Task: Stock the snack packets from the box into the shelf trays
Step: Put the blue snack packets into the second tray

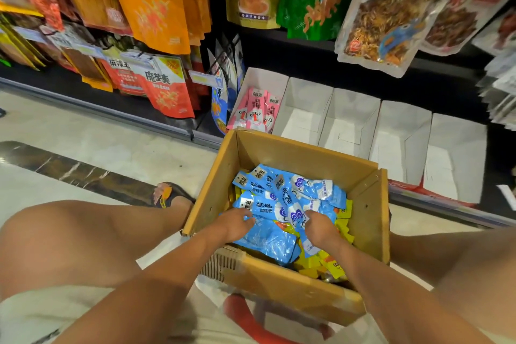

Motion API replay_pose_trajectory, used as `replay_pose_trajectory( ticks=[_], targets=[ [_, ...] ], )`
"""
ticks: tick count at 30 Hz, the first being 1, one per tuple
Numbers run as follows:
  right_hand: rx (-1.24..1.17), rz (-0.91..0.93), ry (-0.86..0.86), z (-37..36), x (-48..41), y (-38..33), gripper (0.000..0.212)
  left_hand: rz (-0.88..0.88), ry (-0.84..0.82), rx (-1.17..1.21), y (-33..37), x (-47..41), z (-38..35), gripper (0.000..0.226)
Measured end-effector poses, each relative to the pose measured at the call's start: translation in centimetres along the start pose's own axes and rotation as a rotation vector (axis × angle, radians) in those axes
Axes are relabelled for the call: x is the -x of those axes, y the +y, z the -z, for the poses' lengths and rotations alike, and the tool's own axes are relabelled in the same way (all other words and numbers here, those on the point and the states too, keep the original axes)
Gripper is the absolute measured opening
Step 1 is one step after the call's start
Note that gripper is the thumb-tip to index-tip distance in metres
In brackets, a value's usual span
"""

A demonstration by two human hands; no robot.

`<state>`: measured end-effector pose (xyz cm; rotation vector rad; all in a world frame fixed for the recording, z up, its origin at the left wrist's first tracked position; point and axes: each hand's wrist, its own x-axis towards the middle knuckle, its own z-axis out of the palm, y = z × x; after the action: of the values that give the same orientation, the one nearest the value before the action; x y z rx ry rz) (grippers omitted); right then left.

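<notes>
An open cardboard box [365, 204] stands on the floor between my knees. Several blue snack packets [268, 237] lie on top inside it, with yellow packets [329, 262] beneath. My left hand [233, 225] rests on the blue packets, its fingers curled into the pile. My right hand [321, 226] is in the box too, its fingertips curled on a blue packet. Behind the box runs a row of white shelf trays [349, 117]. The leftmost tray [265, 78] holds several pink packets [257, 112]; the other trays are bare inside.
Large snack bags [156, 0] hang on pegs above the trays and to the left. More bags [167, 89] stand on the low shelf at left. My sandalled foot [167, 195] is left of the box on the pale tiled floor. A red stool leg [240, 313] shows beneath me.
</notes>
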<state>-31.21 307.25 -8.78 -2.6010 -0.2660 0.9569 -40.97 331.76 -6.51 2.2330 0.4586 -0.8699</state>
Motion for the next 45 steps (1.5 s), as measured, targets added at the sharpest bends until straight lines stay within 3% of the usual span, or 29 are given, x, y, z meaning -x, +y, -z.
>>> replay_pose_trajectory(
  ticks=[5,7,13,17,19,23,27,31,35,39,45],
  targets=[
    [-0.428,-0.067,0.02,1.1,-0.7,-1.3,0.037,-0.001,0.017,0.313,1.3,-0.4,0.5,0.059],
    [-0.629,-0.045,-0.004,1.4,-0.4,-2.9,0.032,0.015,0.042,0.471,1.3,-0.7,0.7,0.048],
    [-0.771,0.033,-0.268,-0.5,0.4,-7.3,0.044,-0.003,0.129,1.194,2.2,-0.7,1.6,0.029],
    [-0.91,-0.04,-0.331,-0.9,0.7,-9.0,0.017,-0.036,0.253,1.273,2.0,-0.7,3.1,0.021],
    [-0.952,-0.084,-0.322,-0.5,0.5,-9.1,0.019,-0.051,0.34,1.257,1.9,-0.9,3.9,0.013],
    [-0.702,-0.218,-0.202,-1.0,-0.1,-6.4,0.034,-0.022,0.476,1.225,1.0,-1.0,5.0,0.009],
    [-0.579,-0.316,-0.261,-1.7,-0.2,-4.0,0.045,0.038,0.52,1.179,0.1,-1.4,5.2,0.009],
    [-0.287,-0.178,-0.267,-2.9,-1.1,-3.1,0.052,0.053,0.544,1.153,-0.3,-1.6,5.5,0.005],
    [0.027,-0.014,-0.22,-3.4,-1.0,-3.5,0.038,0.061,0.544,1.166,-0.3,-1.2,5.6,0.01],
    [0.057,0.003,-0.28,-2.8,-0.8,-4.6,0.036,0.055,0.511,1.147,0.4,-0.7,6.6,0.015],
    [0.018,0.129,-0.212,3.6,-0.4,-7.5,0.012,0.007,0.445,1.092,2.7,0.6,10.7,0.019]
  ],
)
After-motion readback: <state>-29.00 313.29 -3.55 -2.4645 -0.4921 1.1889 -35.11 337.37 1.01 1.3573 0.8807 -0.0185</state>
